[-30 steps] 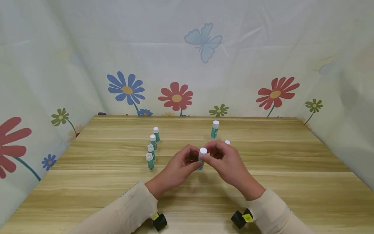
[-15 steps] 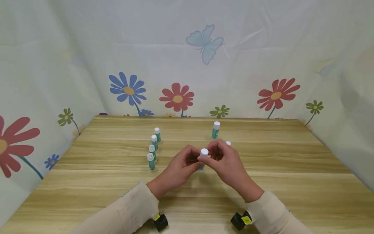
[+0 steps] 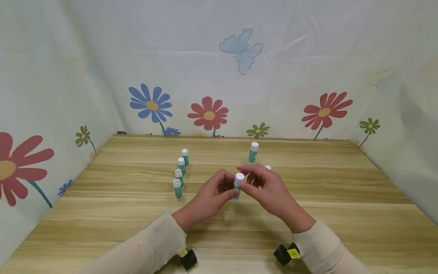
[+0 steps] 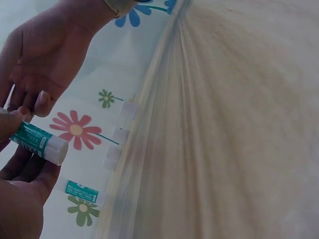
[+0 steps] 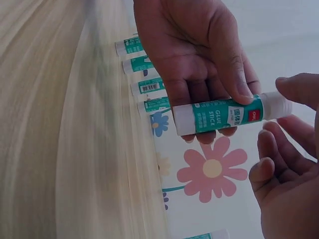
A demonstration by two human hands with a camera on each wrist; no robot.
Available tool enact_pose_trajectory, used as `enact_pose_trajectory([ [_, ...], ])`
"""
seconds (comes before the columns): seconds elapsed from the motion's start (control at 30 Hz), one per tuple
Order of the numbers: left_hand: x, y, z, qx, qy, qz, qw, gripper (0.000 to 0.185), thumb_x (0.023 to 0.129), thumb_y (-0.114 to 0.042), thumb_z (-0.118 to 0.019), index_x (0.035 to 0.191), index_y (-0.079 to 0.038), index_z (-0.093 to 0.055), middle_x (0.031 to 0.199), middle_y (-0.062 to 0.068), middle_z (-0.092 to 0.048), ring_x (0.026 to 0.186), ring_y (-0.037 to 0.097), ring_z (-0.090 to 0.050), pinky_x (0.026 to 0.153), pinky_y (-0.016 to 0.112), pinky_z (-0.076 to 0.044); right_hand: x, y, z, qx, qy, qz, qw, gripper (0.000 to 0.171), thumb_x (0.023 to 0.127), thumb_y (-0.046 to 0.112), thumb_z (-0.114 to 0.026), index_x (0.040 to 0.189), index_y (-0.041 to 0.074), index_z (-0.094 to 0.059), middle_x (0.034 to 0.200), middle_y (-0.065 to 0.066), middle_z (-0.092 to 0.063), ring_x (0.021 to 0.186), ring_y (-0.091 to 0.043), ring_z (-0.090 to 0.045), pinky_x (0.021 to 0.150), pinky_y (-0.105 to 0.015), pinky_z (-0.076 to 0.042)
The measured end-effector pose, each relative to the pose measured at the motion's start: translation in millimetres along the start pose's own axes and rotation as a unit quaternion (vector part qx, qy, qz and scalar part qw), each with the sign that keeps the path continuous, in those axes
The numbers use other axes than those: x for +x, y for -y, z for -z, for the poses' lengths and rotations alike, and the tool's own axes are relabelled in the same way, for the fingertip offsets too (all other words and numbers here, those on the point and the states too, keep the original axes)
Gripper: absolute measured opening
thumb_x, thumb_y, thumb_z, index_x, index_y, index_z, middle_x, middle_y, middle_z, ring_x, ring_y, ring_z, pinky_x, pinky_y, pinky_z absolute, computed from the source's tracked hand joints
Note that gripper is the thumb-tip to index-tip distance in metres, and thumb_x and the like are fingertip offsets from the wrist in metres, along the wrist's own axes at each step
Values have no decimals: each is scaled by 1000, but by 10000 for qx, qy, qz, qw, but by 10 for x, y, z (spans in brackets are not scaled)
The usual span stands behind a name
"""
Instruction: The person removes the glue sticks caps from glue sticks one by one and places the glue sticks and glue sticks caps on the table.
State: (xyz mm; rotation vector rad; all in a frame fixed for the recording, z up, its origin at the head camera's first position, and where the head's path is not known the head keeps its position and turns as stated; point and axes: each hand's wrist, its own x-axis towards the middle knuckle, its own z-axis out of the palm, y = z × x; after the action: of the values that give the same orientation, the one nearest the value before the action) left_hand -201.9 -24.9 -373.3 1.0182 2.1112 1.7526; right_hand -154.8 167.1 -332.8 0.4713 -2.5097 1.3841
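Glue stick (image 3: pixel 237 185), green with white ends, is held upright above the middle of the counter (image 3: pixel 342 198), gripped round its body by the left hand (image 3: pixel 210 198). Right hand (image 3: pixel 268 188) hovers at its white cap, fingers loosely spread and not clearly closed on it. Four more sticks (image 3: pixel 180 173) stand in a row to the left, another (image 3: pixel 253 152) farther back.

The right hand (image 3: pixel 270 186) lets go of the green glue stick's white cap (image 3: pixel 239 177). Its fingers spread open, drifting slightly right of frame centre.
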Motion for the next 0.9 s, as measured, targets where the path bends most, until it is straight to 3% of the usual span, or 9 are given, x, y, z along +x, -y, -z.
enact_pose_trajectory([
  [0.17,-5,-10,-5,9,-6,34,10000,22,96,-24,-61,115,-22,-52,115,-5,-59,106,14,-60,95,29,-50,-4,-3,-61,54,-334,-286,9990,32,84,32,-76,107,17,-59,88,-4,-59,76,-19,-54,63,-22,-48],
  [0.37,-8,-15,-8,18,11,0,10000,20,96,-23,-60,114,-22,-52,115,-5,-60,106,13,-61,94,28,-51,-8,-1,-97,-115,-518,-241,9983,27,82,32,-77,99,17,-63,83,0,-61,72,-17,-54,62,-22,-49],
  [0.5,-11,-20,4,-18,70,32,10000,20,96,-23,-61,114,-22,-52,116,-5,-60,107,14,-60,95,30,-50,-2,5,-58,-179,-286,-69,9994,23,84,29,-75,103,20,-65,87,2,-63,75,-18,-55,64,-24,-50],
  [0.7,-29,-27,52,-65,281,124,9995,22,96,-23,-62,115,-22,-52,116,-5,-59,108,15,-59,98,31,-49,1,18,23,42,389,320,9987,19,91,24,-68,109,22,-67,98,6,-64,83,-16,-57,67,-25,-51],
  [0.9,-51,-42,99,-21,451,221,9987,22,96,-22,-61,117,-22,-53,118,-4,-60,111,13,-59,100,32,-48,4,12,87,436,776,478,9949,23,95,15,-61,119,14,-64,108,-3,-64,89,-19,-60,74,-25,-54],
])
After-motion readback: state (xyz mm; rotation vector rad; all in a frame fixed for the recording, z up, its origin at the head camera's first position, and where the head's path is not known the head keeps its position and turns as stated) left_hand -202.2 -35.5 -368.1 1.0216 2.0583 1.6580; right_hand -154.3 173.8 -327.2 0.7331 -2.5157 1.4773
